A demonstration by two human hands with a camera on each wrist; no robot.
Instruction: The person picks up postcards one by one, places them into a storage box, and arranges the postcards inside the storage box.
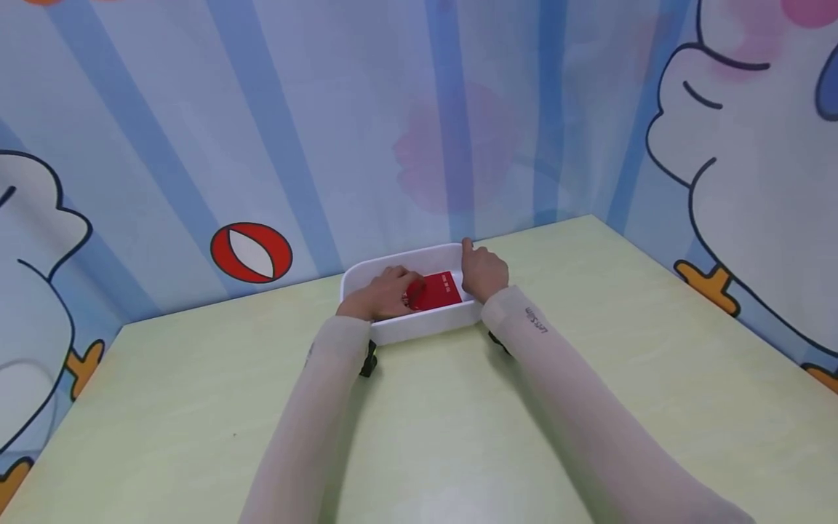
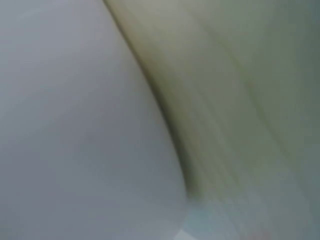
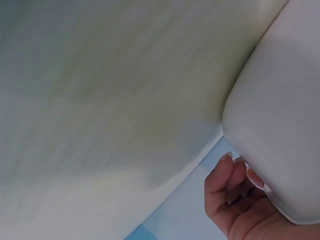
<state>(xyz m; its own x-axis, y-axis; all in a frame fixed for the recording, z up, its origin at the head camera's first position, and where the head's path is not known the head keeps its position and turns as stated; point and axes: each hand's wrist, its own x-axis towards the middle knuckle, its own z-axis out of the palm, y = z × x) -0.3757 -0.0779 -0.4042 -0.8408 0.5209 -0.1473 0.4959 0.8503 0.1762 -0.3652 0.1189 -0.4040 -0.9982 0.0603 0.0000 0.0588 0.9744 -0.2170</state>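
Note:
A white plastic bin (image 1: 425, 324) with rounded corners stands near the back edge of the table. Inside it is a flat red packet (image 1: 445, 290) with small white print. My left hand (image 1: 386, 292) reaches over the bin's near left side, thumb and bent fingers gripping the packet's left end and covering part of it. At the other end, my right hand (image 1: 483, 273) holds the bin's right rim. The right wrist view shows the curled fingers (image 3: 220, 175) of that hand at the bin's edge. Only the bin's outer wall (image 2: 90, 120) and tabletop fill the left wrist view.
The pale yellow-green table (image 1: 419, 437) ends just behind the bin at a blue striped backdrop (image 1: 366, 131) with cartoon figures. Another printed panel (image 1: 753, 182) borders the right side. Both forearms, in light sleeves (image 1: 576, 393), stretch across the tabletop.

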